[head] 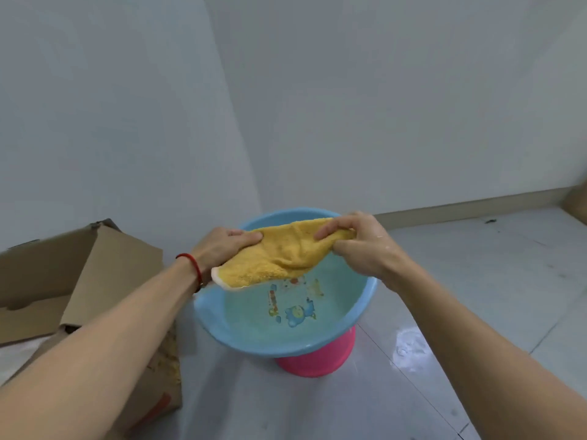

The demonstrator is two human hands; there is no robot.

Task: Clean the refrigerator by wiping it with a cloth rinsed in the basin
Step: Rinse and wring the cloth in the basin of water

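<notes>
**Yellow cloth held over basin, both hands gripping**

Cloth (pixel 287 252): yellow terry, nubby pile, pale/white trim visible along the lower left edge. Stretched between both hands, bunched at each grip, middle sagging into a loose fold. Lowest corner hangs down at the left, over the near-left part of the basin interior. Whether that corner touches the water: can't tell.

Left hand (pixel 222 246): fingers curled round the left end of the cloth, thumb on top. Red string bracelet (pixel 192 265) on the wrist.

Right hand (pixel 359 246): fingers and thumb pinch the right end of the cloth, fabric gathered under the fingertips. Skin looks wet, a few pale specks on the back of the hand.

Basin (pixel 370 292): light blue plastic, round, wide rim, cartoon print on the bottom seen through shallow clear water. Sits on top of a pink round stool or bucket (pixel 320 357); can't tell which. Basin is tilted slightly in view.

Surroundings: open cardboard box (pixel 79 281) just left of the basin, flaps up, left forearm crossing in front of it. Grey tiled floor (pixel 476 281) with a wet, whitish patch to the right of the pink base. Plain pale walls (pixel 381 106) behind, meeting at a corner behind the basin; tan skirting along the right wall's base. Refrigerator not in view.
</notes>
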